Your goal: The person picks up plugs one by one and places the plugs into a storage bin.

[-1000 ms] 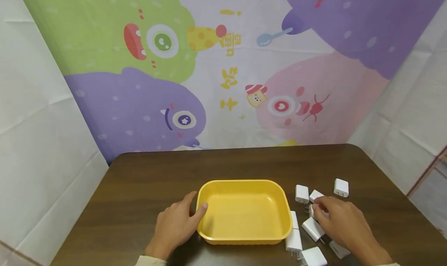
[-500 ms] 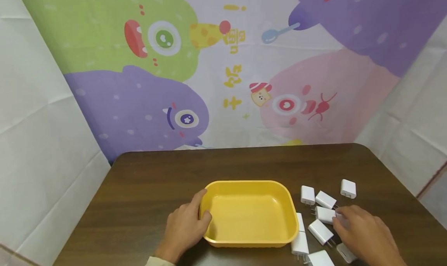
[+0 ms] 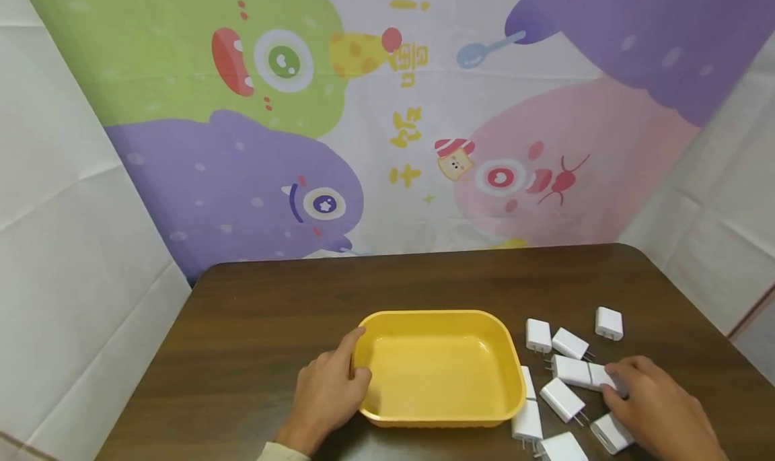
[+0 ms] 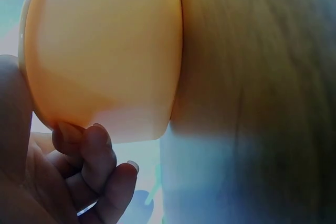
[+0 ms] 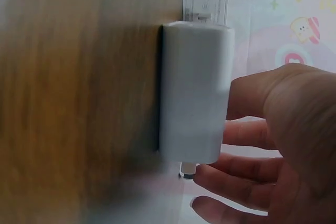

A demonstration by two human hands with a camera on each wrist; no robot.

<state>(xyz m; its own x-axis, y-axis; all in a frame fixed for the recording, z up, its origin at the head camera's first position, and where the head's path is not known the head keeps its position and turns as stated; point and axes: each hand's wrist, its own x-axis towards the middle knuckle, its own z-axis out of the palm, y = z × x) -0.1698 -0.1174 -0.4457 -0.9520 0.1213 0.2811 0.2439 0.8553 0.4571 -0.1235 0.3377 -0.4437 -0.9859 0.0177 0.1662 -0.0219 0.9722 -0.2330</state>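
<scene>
My left hand (image 3: 329,390) grips the left end of a yellow plastic tray (image 3: 445,419), thumb over the rim and fingers along the outer wall. In the left wrist view the fingertips (image 4: 97,135) curl against the tray's outside. To the right, my right hand (image 3: 660,404) pinches a white charger plug (image 3: 601,377) between thumb and forefinger, partly hidden by them. It lies end to end with another charger plug (image 3: 570,371). A loose charger (image 5: 195,93) fills the front of the right wrist view, with my fingers behind it.
More white charger plugs lie right of the tray, including a charger (image 3: 562,400), a slotted one (image 3: 611,434) and one farther back (image 3: 608,324). A pair (image 3: 527,419) sits against the tray's right wall. A cartoon cloth (image 3: 412,225) hangs behind the brown table (image 3: 290,299).
My right hand has moved right across the chargers, uncovering one and now holding the one beside it. My left hand keeps its grip on the tray. The head view has shifted slightly.
</scene>
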